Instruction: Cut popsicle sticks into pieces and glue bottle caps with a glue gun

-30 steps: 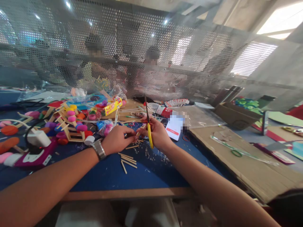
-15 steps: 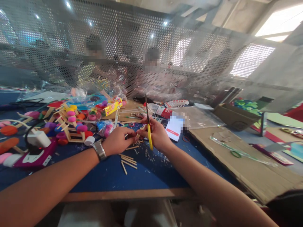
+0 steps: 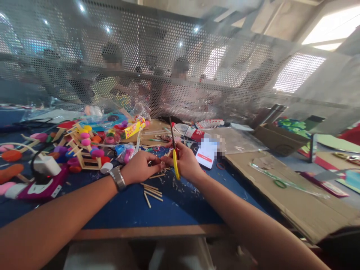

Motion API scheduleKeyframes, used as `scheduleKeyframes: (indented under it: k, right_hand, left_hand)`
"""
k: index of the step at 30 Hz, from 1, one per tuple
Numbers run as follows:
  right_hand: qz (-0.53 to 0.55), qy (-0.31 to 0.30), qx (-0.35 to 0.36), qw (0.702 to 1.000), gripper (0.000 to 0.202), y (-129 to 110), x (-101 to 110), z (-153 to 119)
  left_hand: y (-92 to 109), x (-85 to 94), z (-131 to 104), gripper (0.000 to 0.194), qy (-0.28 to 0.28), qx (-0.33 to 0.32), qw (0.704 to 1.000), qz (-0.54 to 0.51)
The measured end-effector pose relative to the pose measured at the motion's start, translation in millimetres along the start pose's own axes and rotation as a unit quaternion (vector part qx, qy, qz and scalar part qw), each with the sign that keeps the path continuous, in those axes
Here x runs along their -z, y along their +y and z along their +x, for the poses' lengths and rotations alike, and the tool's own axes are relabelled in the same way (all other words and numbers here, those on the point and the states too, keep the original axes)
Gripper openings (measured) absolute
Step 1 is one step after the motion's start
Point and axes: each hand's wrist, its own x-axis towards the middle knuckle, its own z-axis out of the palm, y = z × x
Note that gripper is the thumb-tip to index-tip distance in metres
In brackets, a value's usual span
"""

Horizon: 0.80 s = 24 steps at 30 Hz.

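My right hand [image 3: 184, 162] is closed round yellow-handled scissors [image 3: 176, 165], whose dark blades point up and away from me. My left hand [image 3: 140, 166], with a metal-band watch [image 3: 118, 178] on its wrist, is closed in a pinch. Its fingertips meet those of my right hand over the table. A bit of pale wooden stick seems to show between them, mostly hidden by the fingers. Several short wooden sticks [image 3: 153, 191] lie on the blue tabletop [image 3: 185, 213] just below my hands, among pale shavings.
Small stick-built models with coloured round pieces [image 3: 91, 150] crowd the left, beside a purple power strip [image 3: 56, 183] with a white plug [image 3: 46, 167]. A lit phone [image 3: 206, 153] lies right of my hands. Flat cardboard [image 3: 270, 187] covers the right side. A perforated screen [image 3: 152, 48] stands behind.
The scissors have shifted slightly left and tilted a little with my right hand. My left hand stays almost in place, and the sticks on the table have not moved.
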Motion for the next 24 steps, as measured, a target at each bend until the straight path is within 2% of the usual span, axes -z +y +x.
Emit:
scheduleKeyframes:
  k: [7, 24]
  right_hand:
    - [-0.003, 0.009, -0.003, 1.000, 0.056, -3.3, -1.3, -2.1]
    - [0.038, -0.030, -0.012, 0.999, 0.058, -7.8, 6.7, -1.8]
  left_hand:
    - [-1.4, -0.1, 0.9, 0.037, -0.015, 0.024, 0.999, -0.031]
    - [1.1, 3.6, 0.0, 0.033, -0.037, 0.009, 0.999, -0.029]
